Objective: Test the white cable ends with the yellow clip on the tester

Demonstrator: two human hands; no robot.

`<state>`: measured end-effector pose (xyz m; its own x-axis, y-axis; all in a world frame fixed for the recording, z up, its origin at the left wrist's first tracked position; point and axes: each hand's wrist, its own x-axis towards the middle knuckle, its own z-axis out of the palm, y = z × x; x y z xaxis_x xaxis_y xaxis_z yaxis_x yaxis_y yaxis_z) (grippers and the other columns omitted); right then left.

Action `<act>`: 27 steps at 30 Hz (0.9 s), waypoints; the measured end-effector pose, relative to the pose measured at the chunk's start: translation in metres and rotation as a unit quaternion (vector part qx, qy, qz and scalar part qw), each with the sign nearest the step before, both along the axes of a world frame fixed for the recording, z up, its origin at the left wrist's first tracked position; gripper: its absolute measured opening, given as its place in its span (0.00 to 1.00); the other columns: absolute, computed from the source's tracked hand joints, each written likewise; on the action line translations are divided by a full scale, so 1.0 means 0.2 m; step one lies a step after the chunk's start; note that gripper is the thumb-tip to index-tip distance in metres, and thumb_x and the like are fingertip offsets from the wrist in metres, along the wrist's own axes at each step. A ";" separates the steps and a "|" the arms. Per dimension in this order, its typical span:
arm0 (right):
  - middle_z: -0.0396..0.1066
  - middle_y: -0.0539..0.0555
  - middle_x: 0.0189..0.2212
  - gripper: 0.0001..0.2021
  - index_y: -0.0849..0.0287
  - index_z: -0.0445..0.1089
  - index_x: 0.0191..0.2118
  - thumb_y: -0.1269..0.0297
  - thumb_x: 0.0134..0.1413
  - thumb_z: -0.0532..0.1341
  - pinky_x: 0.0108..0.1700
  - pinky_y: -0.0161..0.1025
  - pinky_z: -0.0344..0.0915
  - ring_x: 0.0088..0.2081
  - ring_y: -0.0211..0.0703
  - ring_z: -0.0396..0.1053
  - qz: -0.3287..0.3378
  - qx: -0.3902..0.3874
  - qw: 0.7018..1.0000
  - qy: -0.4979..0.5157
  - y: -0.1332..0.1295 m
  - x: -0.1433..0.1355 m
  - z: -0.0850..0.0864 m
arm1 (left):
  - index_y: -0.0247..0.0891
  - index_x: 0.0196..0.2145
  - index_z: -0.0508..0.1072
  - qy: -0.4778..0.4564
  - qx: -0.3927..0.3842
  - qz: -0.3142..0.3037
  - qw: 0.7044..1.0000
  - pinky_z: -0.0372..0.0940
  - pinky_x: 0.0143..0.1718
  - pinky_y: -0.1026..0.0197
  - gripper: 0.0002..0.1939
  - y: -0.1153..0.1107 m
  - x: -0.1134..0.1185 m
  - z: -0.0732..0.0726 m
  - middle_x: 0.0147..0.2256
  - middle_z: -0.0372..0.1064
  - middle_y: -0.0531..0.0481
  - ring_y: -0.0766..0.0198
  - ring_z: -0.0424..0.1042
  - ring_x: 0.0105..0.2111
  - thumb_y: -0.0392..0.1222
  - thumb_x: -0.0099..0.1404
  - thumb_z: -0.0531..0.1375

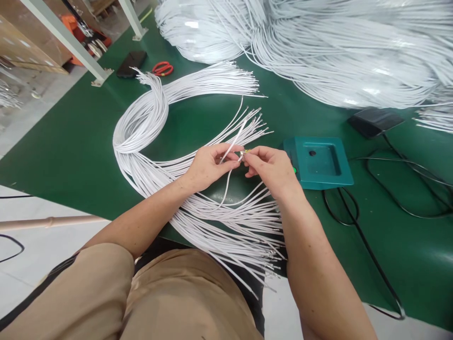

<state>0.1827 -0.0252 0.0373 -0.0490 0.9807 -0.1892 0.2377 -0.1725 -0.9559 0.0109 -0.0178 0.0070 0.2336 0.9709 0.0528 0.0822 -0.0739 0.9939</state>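
Note:
My left hand (216, 163) pinches a white cable (238, 137) close to its end. Right beside it, my right hand (267, 165) is closed at that same cable end, where a small yellow-green and metallic bit shows between the fingertips; the fingers hide its exact form. Beneath and around both hands spreads a bundle of white cables (141, 123), looped at the left, with loose ends fanned out to the right. Some of these ends lie under my right forearm and along the table's front edge.
A teal box with a recessed top (345, 165) stands right of my right hand. Black cords (368, 241) run across the green table (60, 137). Farther back lie red-handled scissors or pliers (163, 69), a dark flat case (131, 64), a black device (375, 122) and a large cable heap (339, 52).

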 end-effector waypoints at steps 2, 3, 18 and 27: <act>0.69 0.48 0.24 0.07 0.61 0.71 0.26 0.63 0.49 0.62 0.27 0.33 0.66 0.21 0.33 0.65 -0.005 -0.009 1.000 -0.010 0.00 0.01 0.00 | 0.32 0.47 0.78 -0.006 0.006 -0.006 1.000 0.68 0.46 0.61 0.22 0.01 -0.01 -0.01 0.31 0.76 0.50 0.67 0.74 0.34 0.40 0.53 0.69; 0.69 0.48 0.24 0.08 0.60 0.71 0.27 0.62 0.50 0.62 0.27 0.34 0.66 0.21 0.33 0.65 -0.014 -0.004 1.000 -0.007 0.01 0.01 0.00 | 0.32 0.47 0.78 -0.007 0.008 -0.008 1.000 0.68 0.46 0.61 0.22 0.01 -0.01 -0.01 0.31 0.76 0.50 0.67 0.74 0.34 0.40 0.53 0.70; 0.74 0.61 0.39 0.11 0.61 0.71 0.42 0.70 0.63 0.52 0.56 0.54 0.57 0.44 0.55 0.66 0.072 0.336 0.783 -0.519 0.01 0.07 -0.03 | 0.32 0.46 0.76 -0.084 -0.127 -0.013 0.988 0.62 0.24 0.71 0.23 0.05 -0.01 0.00 0.30 0.72 0.51 0.71 0.73 0.28 0.36 0.52 0.70; 0.74 0.63 0.33 0.13 0.63 0.71 0.43 0.76 0.55 0.54 0.51 0.55 0.59 0.42 0.58 0.66 0.099 0.314 0.766 -0.552 0.02 0.11 -0.04 | 0.30 0.46 0.75 0.005 -0.108 0.011 0.994 0.62 0.23 0.71 0.23 0.06 0.01 0.00 0.30 0.73 0.50 0.67 0.74 0.29 0.35 0.51 0.67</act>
